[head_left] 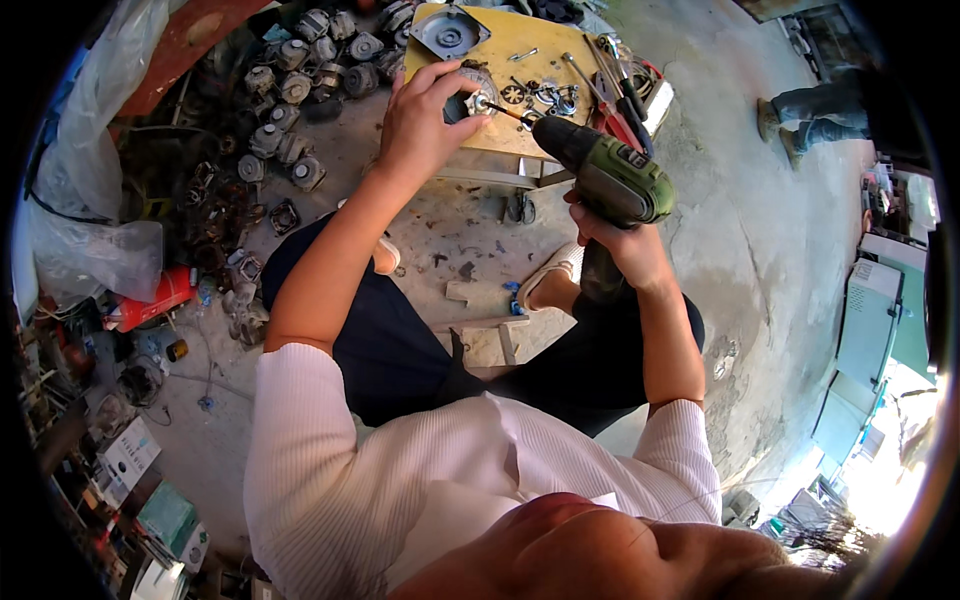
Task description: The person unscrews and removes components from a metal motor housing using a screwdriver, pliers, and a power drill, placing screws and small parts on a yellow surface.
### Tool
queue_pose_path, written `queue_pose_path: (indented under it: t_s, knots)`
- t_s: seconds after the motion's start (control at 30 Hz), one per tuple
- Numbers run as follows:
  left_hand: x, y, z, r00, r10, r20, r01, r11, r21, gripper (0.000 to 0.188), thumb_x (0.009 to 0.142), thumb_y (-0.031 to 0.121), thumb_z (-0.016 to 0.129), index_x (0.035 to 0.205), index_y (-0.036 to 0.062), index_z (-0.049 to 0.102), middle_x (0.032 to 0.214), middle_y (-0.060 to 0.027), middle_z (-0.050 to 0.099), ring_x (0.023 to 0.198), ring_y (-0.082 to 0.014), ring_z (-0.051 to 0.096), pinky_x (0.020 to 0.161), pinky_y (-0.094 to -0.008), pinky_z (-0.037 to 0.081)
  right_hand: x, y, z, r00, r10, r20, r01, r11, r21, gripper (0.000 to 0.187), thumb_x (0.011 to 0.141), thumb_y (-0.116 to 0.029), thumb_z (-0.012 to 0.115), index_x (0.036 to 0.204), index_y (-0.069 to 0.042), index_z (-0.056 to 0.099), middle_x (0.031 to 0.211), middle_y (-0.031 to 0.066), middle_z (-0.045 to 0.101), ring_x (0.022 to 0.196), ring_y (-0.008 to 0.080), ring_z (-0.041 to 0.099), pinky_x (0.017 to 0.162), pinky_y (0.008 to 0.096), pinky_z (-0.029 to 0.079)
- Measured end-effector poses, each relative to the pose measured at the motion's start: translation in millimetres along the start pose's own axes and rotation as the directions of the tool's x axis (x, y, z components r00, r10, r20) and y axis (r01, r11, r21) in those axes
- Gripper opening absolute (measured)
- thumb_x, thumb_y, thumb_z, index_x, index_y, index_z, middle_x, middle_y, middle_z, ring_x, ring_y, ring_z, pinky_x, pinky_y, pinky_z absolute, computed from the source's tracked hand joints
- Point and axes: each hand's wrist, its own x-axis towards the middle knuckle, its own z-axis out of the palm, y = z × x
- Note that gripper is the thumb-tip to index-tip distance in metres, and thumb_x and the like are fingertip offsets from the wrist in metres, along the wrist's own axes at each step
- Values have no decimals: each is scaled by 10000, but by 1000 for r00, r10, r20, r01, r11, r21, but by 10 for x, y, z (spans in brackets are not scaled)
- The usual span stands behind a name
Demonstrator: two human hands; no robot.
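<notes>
My right hand point(625, 245) is wrapped round the grip of a green and black cordless drill point(625, 180). Its long thin bit points left, with the tip at a small metal motor part point(478, 102) over the near left part of a yellow-topped table point(510, 135). With thumb and fingers, my left hand point(425, 120) grips that part from the left. The fingers partly cover it, so its exact kind is unclear. Just right of the bit lie small dark rings and metal pieces point(545, 95).
A grey round-centred metal cover point(450, 35) lies at the table's far left. Pliers and screwdrivers with red handles point(615, 120) lie along its right edge. Several old motors point(295, 88) are heaped on the floor to the left. Another person's legs point(820, 115) show at far right.
</notes>
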Motion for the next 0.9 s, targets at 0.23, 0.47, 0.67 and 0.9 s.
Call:
queue_pose_path:
  t_s: [0.23, 0.47, 0.67, 0.9]
  knots:
    - [-27, -44, 90, 1000, -8, -28, 7, 1000, -26, 370, 711, 273, 829, 1023, 131, 689, 1287, -70, 591, 1123, -286, 592, 1097, -475, 341, 51, -164, -86, 965, 260, 26, -261, 953, 156, 216, 855, -85, 698, 1051, -24, 632, 835, 26, 593, 655, 129, 526, 616, 289, 468]
    - [-47, -29, 91, 999, -28, -46, 21, 991, -130, 355, 710, 227, 822, 1019, 137, 673, 1279, -63, 590, 1114, -302, 594, 908, -384, 498, 98, -459, -79, 998, 27, 55, -2, 913, -409, 188, 858, -144, 703, 1009, -49, 645, 796, 5, 626, 677, 116, 584, 624, 302, 499]
    - [-61, -28, 63, 999, -28, -26, 24, 986, -162, 341, 720, 218, 813, 1019, 160, 660, 1286, -68, 584, 1112, -304, 595, 921, -395, 492, 92, -397, -138, 952, -234, 196, 294, 533, -794, 218, 856, -143, 711, 1052, -77, 645, 832, 13, 647, 744, 150, 614, 700, 320, 515]
    - [-61, -48, 90, 999, -24, -48, 15, 983, -183, 338, 697, 189, 825, 986, 177, 650, 1253, -77, 584, 1091, -328, 589, 909, -404, 493, 64, -378, -38, 996, 94, 10, -86, 948, -308, 177, 863, -139, 713, 986, -51, 623, 780, 2, 588, 653, 115, 555, 606, 306, 489]
